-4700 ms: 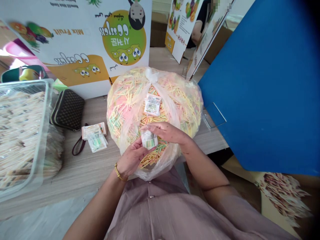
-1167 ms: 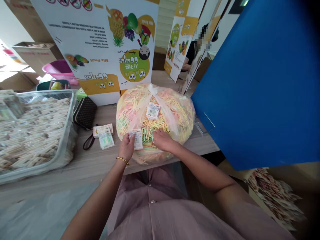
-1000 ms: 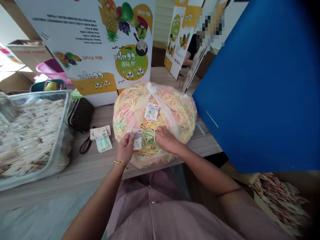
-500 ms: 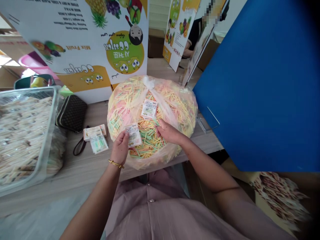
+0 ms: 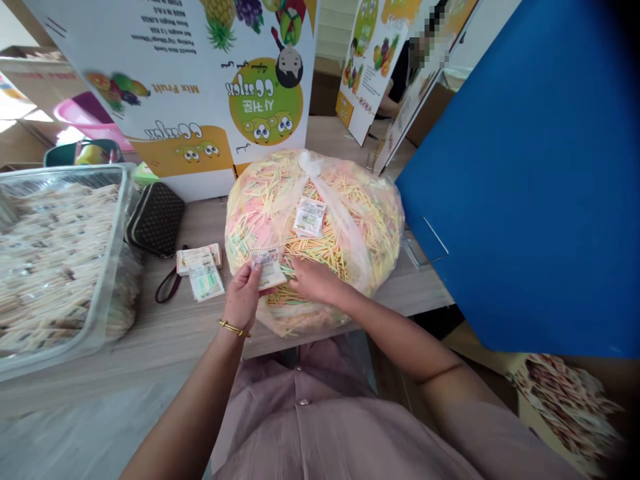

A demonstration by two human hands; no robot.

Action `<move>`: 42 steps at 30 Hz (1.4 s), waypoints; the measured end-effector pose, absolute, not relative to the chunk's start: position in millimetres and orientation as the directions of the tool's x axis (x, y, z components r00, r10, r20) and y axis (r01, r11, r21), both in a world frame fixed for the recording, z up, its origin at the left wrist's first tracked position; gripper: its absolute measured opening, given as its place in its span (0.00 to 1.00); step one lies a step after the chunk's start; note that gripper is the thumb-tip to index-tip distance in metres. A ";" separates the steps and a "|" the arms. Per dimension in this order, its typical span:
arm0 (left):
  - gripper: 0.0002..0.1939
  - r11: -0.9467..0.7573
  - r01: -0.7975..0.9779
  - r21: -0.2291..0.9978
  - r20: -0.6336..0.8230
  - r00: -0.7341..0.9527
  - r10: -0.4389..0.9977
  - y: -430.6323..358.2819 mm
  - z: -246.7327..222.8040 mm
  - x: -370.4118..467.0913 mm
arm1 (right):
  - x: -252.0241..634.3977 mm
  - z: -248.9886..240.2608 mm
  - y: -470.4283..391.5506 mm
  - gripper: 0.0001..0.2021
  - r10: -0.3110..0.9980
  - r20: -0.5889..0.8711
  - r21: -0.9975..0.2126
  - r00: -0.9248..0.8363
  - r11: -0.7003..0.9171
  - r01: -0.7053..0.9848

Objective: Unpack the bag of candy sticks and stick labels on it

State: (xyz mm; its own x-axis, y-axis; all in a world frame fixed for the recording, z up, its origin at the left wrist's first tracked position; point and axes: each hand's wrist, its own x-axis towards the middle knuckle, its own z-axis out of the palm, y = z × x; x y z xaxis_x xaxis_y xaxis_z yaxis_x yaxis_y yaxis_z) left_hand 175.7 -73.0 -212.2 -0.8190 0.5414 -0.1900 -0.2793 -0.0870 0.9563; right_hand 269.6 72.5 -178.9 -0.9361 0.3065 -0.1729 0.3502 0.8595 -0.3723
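A large clear plastic bag (image 5: 363, 267) of thin pastel candy sticks (image 5: 330, 257) lies on the table. At its front left, my left hand (image 5: 243, 290) pinches a small printed sachet (image 5: 271, 268) between thumb and fingers. My right hand (image 5: 317, 280) is at the sachet's right edge, closed on a few candy sticks (image 5: 289, 267); its fingertips are partly hidden. Another printed sachet (image 5: 309, 217) rests on top of the heap, behind my hands.
A clear tub (image 5: 103, 267) full of wrapped sticks stands left, beside a dark pouch (image 5: 157, 219) and a filled sachet (image 5: 206, 280). Printed cartons (image 5: 185, 100) rise behind. A blue panel (image 5: 530, 200) blocks the right. Another person's arm (image 5: 387, 107) shows between cartons.
My right hand has moved left and slightly down from the heap to the edge of the sachet, carrying the candy sticks. My left hand keeps its grip. The view has shifted slightly.
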 end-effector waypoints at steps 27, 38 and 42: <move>0.18 -0.142 -0.499 0.855 -0.324 -0.728 0.604 -57.2 -204.0 192.6 | 287.4 -177.6 106.6 0.16 0.582 -0.092 -0.457 -0.808 0.696 0.553; 0.13 -0.141 -0.578 0.804 -0.382 -0.684 0.622 -58.7 -202.6 194.5 | 279.7 -159.3 112.0 0.20 0.556 -0.017 -0.407 -0.831 0.755 0.514; 0.19 -0.160 -0.585 0.795 -0.347 -0.655 0.671 -58.7 -199.2 197.1 | 284.2 -163.9 114.0 0.23 0.554 0.026 -0.689 -0.832 0.613 0.387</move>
